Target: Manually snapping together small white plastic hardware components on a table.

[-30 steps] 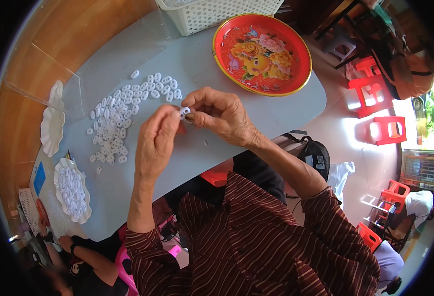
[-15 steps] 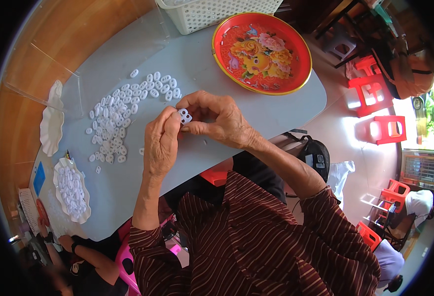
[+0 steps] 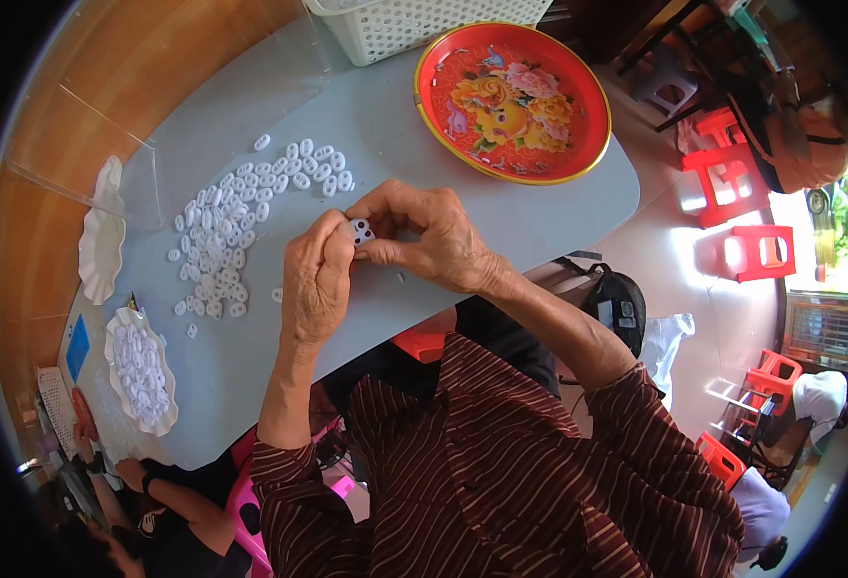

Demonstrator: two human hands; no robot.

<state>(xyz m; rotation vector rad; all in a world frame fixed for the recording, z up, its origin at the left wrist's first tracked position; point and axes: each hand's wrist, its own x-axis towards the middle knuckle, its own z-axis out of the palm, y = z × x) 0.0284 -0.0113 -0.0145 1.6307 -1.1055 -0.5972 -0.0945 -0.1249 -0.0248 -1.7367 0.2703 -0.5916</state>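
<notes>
Between my two hands, above the grey-blue table point(image 3: 366, 125), sits a small white plastic piece with dark holes point(image 3: 361, 231). My left hand point(image 3: 316, 275) is closed on its left side, fingers folded together. From the right, my right hand point(image 3: 434, 236) pinches the same piece between thumb and index finger. My fingers hide part of it. Just left of my hands spreads a loose pile of small white oval pieces with two holes point(image 3: 214, 236). One small white piece point(image 3: 278, 295) lies close beside my left hand.
A round red floral tray point(image 3: 588, 96) with small bits in it stands at the far right, beside a white perforated basket point(image 3: 395, 34). A scalloped white dish point(image 3: 169, 416) at left holds more white pieces. Another scalloped dish point(image 3: 106, 231) lies behind it. A co-worker's arm point(image 3: 188, 511) shows lower left.
The white piece has turned slightly between my fingers, so its dark holes show differently. My right hand has shifted very slightly; my left has hardly moved.
</notes>
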